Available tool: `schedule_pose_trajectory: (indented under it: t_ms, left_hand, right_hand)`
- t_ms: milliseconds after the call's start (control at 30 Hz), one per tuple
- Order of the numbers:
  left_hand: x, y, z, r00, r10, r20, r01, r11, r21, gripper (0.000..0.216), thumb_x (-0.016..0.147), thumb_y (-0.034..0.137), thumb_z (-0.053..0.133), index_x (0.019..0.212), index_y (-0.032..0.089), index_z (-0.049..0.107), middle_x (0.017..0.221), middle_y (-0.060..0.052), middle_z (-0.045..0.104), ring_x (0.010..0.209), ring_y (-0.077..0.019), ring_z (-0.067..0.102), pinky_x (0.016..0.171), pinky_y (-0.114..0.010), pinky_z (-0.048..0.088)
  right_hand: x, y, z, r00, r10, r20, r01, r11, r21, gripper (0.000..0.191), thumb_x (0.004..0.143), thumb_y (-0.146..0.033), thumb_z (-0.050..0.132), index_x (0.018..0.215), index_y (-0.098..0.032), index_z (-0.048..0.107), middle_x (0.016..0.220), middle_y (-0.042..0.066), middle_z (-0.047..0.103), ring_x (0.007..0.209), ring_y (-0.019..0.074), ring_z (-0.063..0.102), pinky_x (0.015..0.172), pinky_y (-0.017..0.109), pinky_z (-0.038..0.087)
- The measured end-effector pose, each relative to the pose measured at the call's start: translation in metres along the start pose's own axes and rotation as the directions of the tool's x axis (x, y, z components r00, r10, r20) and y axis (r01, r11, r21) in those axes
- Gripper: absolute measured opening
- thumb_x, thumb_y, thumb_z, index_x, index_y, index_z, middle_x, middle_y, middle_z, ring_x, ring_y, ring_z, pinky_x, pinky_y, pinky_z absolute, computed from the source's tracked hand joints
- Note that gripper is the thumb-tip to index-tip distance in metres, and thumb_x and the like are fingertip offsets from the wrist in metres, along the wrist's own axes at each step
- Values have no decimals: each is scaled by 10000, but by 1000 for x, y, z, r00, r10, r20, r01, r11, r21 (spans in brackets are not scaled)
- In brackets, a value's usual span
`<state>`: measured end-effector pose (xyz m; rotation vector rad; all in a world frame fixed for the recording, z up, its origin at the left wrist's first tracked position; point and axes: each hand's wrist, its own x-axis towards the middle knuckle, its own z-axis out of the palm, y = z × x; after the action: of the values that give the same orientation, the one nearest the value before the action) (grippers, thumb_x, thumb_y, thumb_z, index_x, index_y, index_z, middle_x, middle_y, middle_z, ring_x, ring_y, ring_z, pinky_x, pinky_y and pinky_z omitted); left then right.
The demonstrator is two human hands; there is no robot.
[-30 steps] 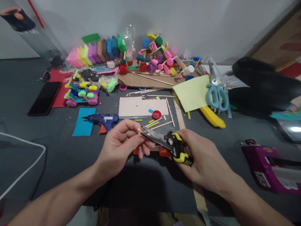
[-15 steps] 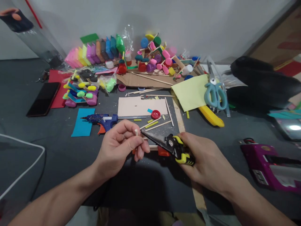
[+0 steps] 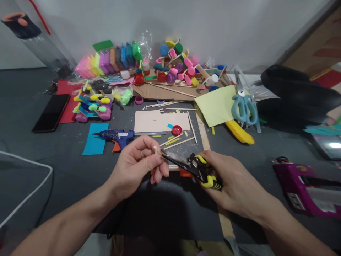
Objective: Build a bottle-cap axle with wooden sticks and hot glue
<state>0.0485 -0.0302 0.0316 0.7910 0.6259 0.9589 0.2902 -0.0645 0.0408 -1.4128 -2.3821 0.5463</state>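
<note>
My left hand (image 3: pixel 141 165) is closed, pinching a short pale wooden stick (image 3: pixel 156 149) between thumb and fingers, its end poking up. In my right hand (image 3: pixel 231 177) is a pair of pliers (image 3: pixel 195 165) with black and yellow handles and long dark jaws. The jaw tips reach my left fingertips, just beside the stick; whether they grip it is hard to see. Below the pliers, partly hidden by both hands, lies a piece with pale sticks (image 3: pixel 174 167) and a red part (image 3: pixel 185 172).
A blue glue gun (image 3: pixel 118 137) rests on blue paper to the left. Behind are a beige card (image 3: pixel 147 121), a red cap (image 3: pixel 177 130) and loose sticks. A yellow cutter knife (image 3: pixel 241 132) and blue-handled scissors (image 3: pixel 244 106) lie right, small toy cars (image 3: pixel 93 103) left.
Both hands keep nearly the same pose, the pliers' tips still at my left fingertips. The view has shifted slightly, so items on the left appear a little further right.
</note>
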Motion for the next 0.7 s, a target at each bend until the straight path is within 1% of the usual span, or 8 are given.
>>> schedule_pose_trajectory:
  t_ms: [100,167,300,400,533,700]
  left_hand:
    - [-1,0,2,1000,-10,-5,10,1000,7,211,856,251,769,826,167,577,604,13,734,419,-63,604,414,-103,477]
    - [-2,0,3,1000,-2,-8,2,1000,10,218,854,257,771,821,167,575,601,15,732,419,-63,604,417,-105,482]
    - [0,2,2,999,43,-7,-43,999,11,214,850,256,777,819,166,585,617,8,746,432,-63,615,434,-106,494]
    - [0,2,0,999,44,3,-44,999,12,201,851,246,776,821,168,594,629,5,755,443,-62,621,451,-107,503]
    - [0,2,0,998,55,-2,-55,998,32,197,847,242,781,821,171,599,638,4,761,454,-61,626,463,-107,510]
    - [-1,1,3,992,120,-36,-116,989,88,207,837,234,790,805,170,596,643,3,763,468,-66,634,480,-116,527]
  right_hand:
    - [-2,2,1,1000,-11,-19,10,999,-48,110,761,-152,500,805,-242,456,649,0,567,540,175,507,509,271,351]
    - [-2,2,2,999,-18,-33,17,999,-48,111,760,-151,498,811,-241,458,642,-2,568,533,174,505,507,272,351]
    - [1,1,3,1000,5,-11,-4,999,53,69,832,-206,519,900,-214,524,727,27,619,605,185,552,547,276,394]
    - [2,0,2,1000,10,18,-11,995,99,53,842,-220,534,894,-212,536,754,33,618,633,189,556,562,280,403]
    - [2,0,1,1000,12,7,-12,997,79,41,829,-220,528,869,-210,532,737,33,606,616,193,542,547,286,395]
    - [1,0,2,1000,-10,-17,10,999,38,72,814,-203,522,885,-202,535,748,38,610,617,194,551,549,283,403]
